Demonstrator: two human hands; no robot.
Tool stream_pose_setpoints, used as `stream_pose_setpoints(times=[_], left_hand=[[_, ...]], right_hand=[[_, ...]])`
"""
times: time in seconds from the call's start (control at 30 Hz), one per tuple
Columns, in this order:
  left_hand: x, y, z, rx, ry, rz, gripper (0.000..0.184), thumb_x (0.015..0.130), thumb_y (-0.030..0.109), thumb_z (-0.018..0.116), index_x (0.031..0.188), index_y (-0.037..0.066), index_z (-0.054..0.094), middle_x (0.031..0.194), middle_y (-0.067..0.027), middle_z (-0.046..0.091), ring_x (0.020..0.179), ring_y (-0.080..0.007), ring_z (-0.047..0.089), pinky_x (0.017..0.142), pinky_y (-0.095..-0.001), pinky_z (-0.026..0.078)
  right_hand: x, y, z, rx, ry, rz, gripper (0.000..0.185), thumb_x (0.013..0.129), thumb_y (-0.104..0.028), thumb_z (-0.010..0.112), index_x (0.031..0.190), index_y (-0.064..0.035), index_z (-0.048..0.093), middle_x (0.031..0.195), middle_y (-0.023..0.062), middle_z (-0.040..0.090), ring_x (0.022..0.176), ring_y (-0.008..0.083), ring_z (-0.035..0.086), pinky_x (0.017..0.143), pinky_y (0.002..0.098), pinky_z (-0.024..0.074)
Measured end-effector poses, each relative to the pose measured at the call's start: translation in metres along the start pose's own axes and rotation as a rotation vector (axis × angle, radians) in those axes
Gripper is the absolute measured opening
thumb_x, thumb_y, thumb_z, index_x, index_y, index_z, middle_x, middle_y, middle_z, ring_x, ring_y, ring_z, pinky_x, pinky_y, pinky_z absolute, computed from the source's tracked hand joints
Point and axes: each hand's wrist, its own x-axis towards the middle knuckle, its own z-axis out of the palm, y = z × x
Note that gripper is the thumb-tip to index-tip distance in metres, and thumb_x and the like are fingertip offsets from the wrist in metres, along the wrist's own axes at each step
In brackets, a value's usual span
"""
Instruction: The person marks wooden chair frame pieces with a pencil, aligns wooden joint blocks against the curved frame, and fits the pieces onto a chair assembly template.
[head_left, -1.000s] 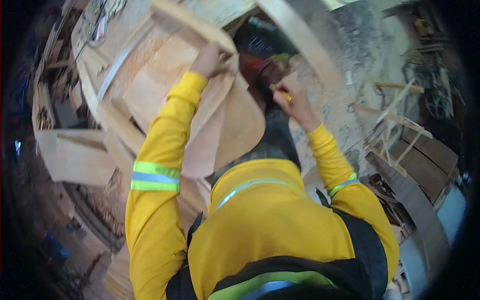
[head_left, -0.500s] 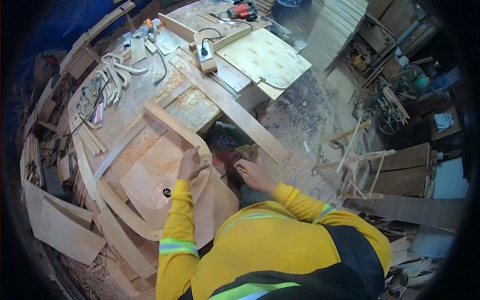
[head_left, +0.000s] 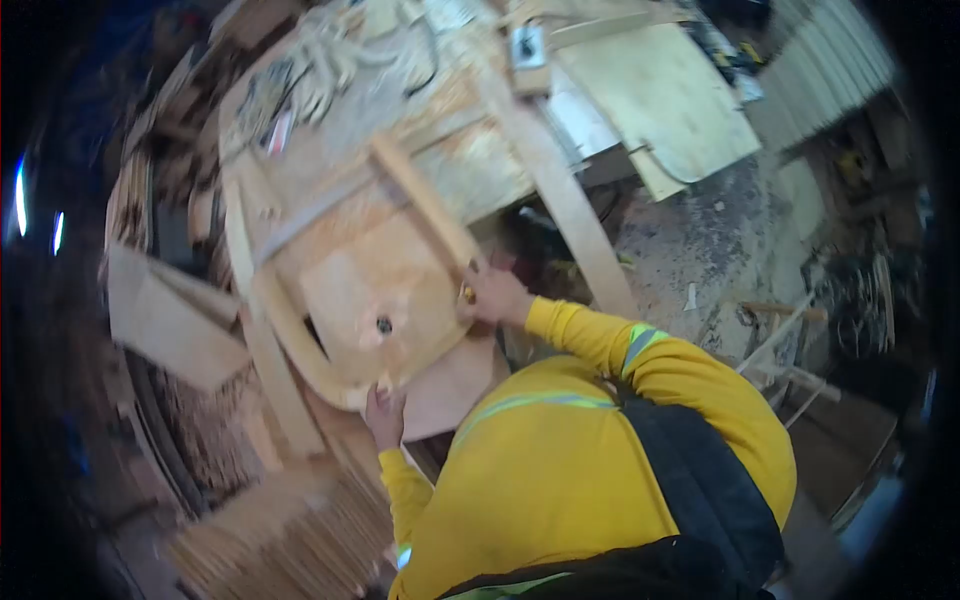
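Observation:
A curved, U-shaped wooden frame (head_left: 290,318) lies on the bench around a pale wooden panel (head_left: 345,275) that has a small dark round fitting (head_left: 384,325). At the frame's near edge, my left hand (head_left: 384,415) has its fingers closed on the wood. My right hand (head_left: 497,295) is at the frame's right corner, closed around a small yellow-handled tool (head_left: 469,292). Blur and my fingers hide the tool's working end, so its kind cannot be made out. Under the frame's near right side shows another flat wooden board (head_left: 455,385).
A long plank (head_left: 565,190) crosses the bench to the right. Beyond it lie a plywood panel (head_left: 670,105) and a power strip (head_left: 527,47). Curved wooden pieces (head_left: 320,75) are heaped at the back left. Stacked wood strips (head_left: 280,535) stand at the near left.
The view has shifted, so the bench sits lower and further right. My left hand has moved from the frame's right corner to its near edge; my right hand has come to that corner with the yellow-handled tool.

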Motion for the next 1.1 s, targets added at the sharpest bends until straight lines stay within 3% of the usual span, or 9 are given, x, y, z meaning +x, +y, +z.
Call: stream_pose_setpoints(times=[0.03,0.07,0.27,0.5,0.6,0.7,0.8,0.9,1.1], left_hand=[[-0.011,0.01,0.008,-0.014,0.043,-0.022,0.077,0.081,0.017,0.085,0.146,0.002,0.046,0.123,-0.0161,0.062,0.111,-0.0242,0.061,0.097,-0.0361,0.05],[-0.021,0.016,0.014,-0.013,0.064,-0.037,0.077,0.081,0.018,0.084,0.146,0.002,0.046,0.124,-0.016,0.062,0.112,-0.0243,0.06,0.097,-0.0367,0.05],[-0.056,-0.002,0.043,-0.02,0.069,-0.105,0.077,0.082,0.018,0.084,0.147,0.006,0.046,0.126,-0.0155,0.062,0.111,-0.0254,0.061,0.095,-0.0389,0.05],[-0.053,-0.016,0.018,0.02,0.127,-0.07,0.074,0.083,0.019,0.082,0.146,0.004,0.046,0.126,-0.0167,0.063,0.11,-0.0274,0.062,0.095,-0.0401,0.051],[-0.038,-0.032,-0.002,0.053,0.17,-0.013,0.071,0.084,0.017,0.081,0.145,0.003,0.047,0.125,-0.016,0.062,0.108,-0.0272,0.062,0.094,-0.0403,0.051],[-0.013,-0.063,-0.028,0.037,0.223,0.038,0.07,0.084,0.017,0.081,0.144,0.002,0.048,0.124,-0.0155,0.062,0.108,-0.0278,0.062,0.094,-0.0401,0.051],[0.021,-0.1,-0.057,0.06,0.278,0.165,0.071,0.084,0.019,0.081,0.144,0.002,0.048,0.127,-0.0176,0.06,0.111,-0.0293,0.06,0.095,-0.0404,0.051],[0.043,-0.09,-0.08,0.01,0.356,0.076,0.069,0.085,0.021,0.081,0.143,0.002,0.048,0.132,-0.0217,0.056,0.115,-0.0306,0.058,0.098,-0.041,0.049],[0.11,-0.104,-0.106,0.231,0.407,0.078,0.097,0.08,0.048,0.083,0.146,-0.007,0.038,0.14,-0.0281,0.047,0.131,-0.0382,0.047,0.11,-0.0475,0.041]], right_hand=[[0.004,-0.002,0.001,-0.026,0.031,0.001,0.073,0.076,-0.043,0.074,0.134,-0.0053,0.049,0.127,0.0261,0.051,0.101,0.0432,0.066,0.083,0.0508,0.0571],[0.007,-0.001,0.003,-0.003,0.092,-0.075,0.055,0.082,-0.033,0.067,0.126,-0.0035,0.051,0.118,0.0255,0.051,0.092,0.0431,0.068,0.075,0.0526,0.058],[0.004,-0.007,-0.009,-0.109,-0.053,-0.07,0.061,0.079,-0.043,0.072,0.127,-0.0079,0.054,0.117,0.0183,0.055,0.097,0.0383,0.068,0.076,0.0495,0.0573],[-0.023,-0.016,-0.012,0.142,0.28,-0.118,0.056,0.074,-0.04,0.078,0.118,-0.0091,0.062,0.107,0.0149,0.062,0.09,0.0354,0.068,0.075,0.0456,0.0569],[-0.052,-0.028,-0.026,0.181,0.005,0.049,0.052,0.076,-0.043,0.076,0.115,-0.0098,0.065,0.106,0.0162,0.065,0.094,0.0387,0.067,0.081,0.0474,0.0554],[-0.086,-0.017,0.013,-0.005,-0.244,0.125,0.05,0.076,-0.041,0.077,0.112,-0.0075,0.067,0.102,0.0187,0.066,0.094,0.0394,0.067,0.082,0.0479,0.0545],[-0.109,-0.041,0.063,-0.03,-0.161,0.041,0.052,0.076,-0.041,0.078,0.112,-0.0055,0.065,0.102,0.0201,0.065,0.093,0.0399,0.067,0.081,0.049,0.054],[-0.105,-0.062,0.118,-0.124,-0.174,-0.014,0.051,0.077,-0.039,0.078,0.111,-0.0048,0.062,0.106,0.0193,0.064,0.094,0.0403,0.066,0.08,0.049,0.0539],[-0.115,-0.072,0.185,-0.161,-0.084,-0.083,0.044,0.084,-0.033,0.074,0.116,-0.0062,0.061,0.119,0.0173,0.061,0.097,0.0411,0.066,0.08,0.048,0.0544]])
